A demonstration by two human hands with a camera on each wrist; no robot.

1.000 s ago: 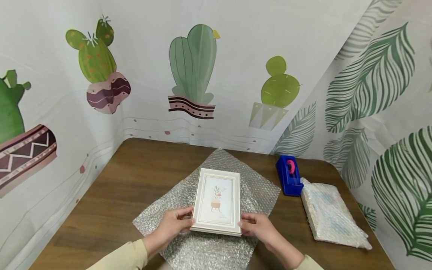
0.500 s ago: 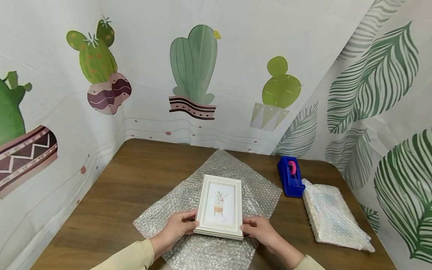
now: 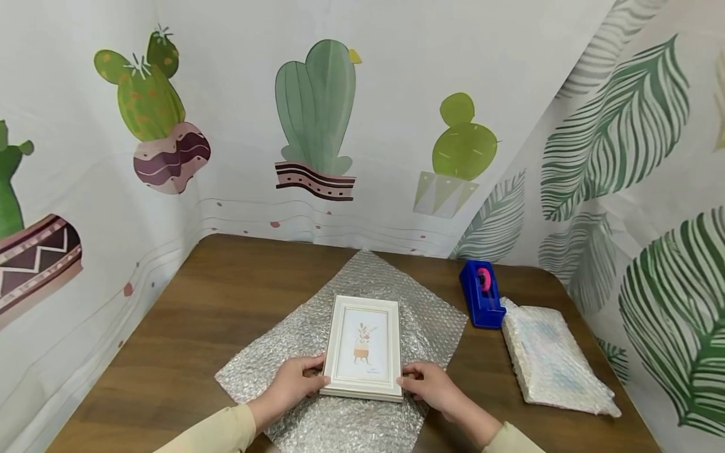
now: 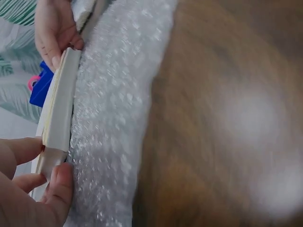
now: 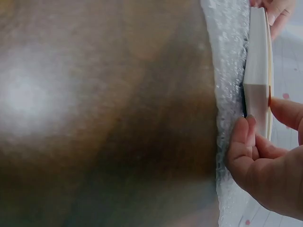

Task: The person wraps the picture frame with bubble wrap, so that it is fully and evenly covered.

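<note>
A white picture frame with a potted-plant print lies face up over the middle of a bubble wrap sheet. My left hand grips its lower left edge, thumb on top and fingers at the side and underneath. At the lower right edge, my right hand holds it the same way. In the left wrist view the frame's pale side shows between both hands, close above the wrap. The right wrist view has the thumb on the frame's face edge and fingertips curled under its back.
A blue tape dispenser with a pink core stands right of the wrap. Beside it lies a flat bubble-wrapped package. The brown wooden table meets a cactus-and-leaf printed cloth at the back and sides.
The frame's far end has come down toward the wrap, so the frame lies flatter. Both hands keep their hold on its lower sides. The head view has shifted slightly.
</note>
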